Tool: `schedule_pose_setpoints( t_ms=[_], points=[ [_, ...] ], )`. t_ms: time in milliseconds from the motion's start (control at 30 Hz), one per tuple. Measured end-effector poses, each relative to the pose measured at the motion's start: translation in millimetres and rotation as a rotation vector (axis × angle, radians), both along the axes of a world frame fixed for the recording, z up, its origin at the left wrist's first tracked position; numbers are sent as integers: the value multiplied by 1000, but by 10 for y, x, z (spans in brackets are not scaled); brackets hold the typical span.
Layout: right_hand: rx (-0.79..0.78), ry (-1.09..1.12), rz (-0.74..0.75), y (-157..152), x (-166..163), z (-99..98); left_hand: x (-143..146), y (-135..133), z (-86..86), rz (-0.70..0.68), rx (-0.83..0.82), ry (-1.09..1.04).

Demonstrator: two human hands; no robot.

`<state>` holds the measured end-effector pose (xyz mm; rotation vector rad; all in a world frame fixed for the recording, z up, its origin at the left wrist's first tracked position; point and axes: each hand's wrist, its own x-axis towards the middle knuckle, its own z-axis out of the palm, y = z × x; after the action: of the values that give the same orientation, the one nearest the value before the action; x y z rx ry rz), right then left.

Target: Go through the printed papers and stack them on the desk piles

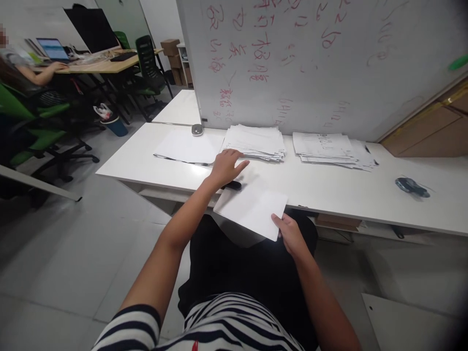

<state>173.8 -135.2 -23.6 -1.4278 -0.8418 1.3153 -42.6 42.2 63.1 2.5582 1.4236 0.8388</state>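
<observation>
Now | right hand (290, 235): fingers pinching white paper (254, 204) | left hand (225, 168): thumb, fingers spread, near paper stack (258, 139)

A long white table (340, 192) carries paper and small objects. Near its left end lies a flat white sheet (183, 146) with a dark strip along its near side, and just beyond, at the back edge, a small rounded grey device (197, 129). Two loose-edged paper stacks sit along the back edge: a left stack (256, 141) and a right stack (325, 147), fanned toward the table's right end. A black object (234, 185), partly hidden, lies by the front edge. Toward the right end rests a dark, blurred item (411, 187).
</observation>
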Motion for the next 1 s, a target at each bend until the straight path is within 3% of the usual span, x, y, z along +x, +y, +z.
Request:
schedule_pose_setpoints(
  t_ms=[233,467,533,600,700,767,833,900,1000],
  points=[
    [-38,-28,27,21,16,2,243,85,-340,-117,63,221],
    [-49,-3,13,27,-32,9,231,98,-320,-128,22,187],
    [-24,-8,31,16,-34,12,201,138,-290,-141,-14,50],
    [15,-1,37,-2,-32,22,124,154,-254,-113,-19,-217],
    [60,52,30,-53,-40,22,-99,64,-250,67,45,-655],
    [52,95,34,-100,-59,-14,-294,-74,-316,154,72,-760],
    [28,131,32,-139,-87,-76,-474,-230,-426,163,55,-651],
    [18,149,2,-148,-110,-133,-593,-354,-538,108,-29,-382],
    [63,142,-96,-82,-82,-133,-621,-425,-640,97,-118,-96]
  ],
)
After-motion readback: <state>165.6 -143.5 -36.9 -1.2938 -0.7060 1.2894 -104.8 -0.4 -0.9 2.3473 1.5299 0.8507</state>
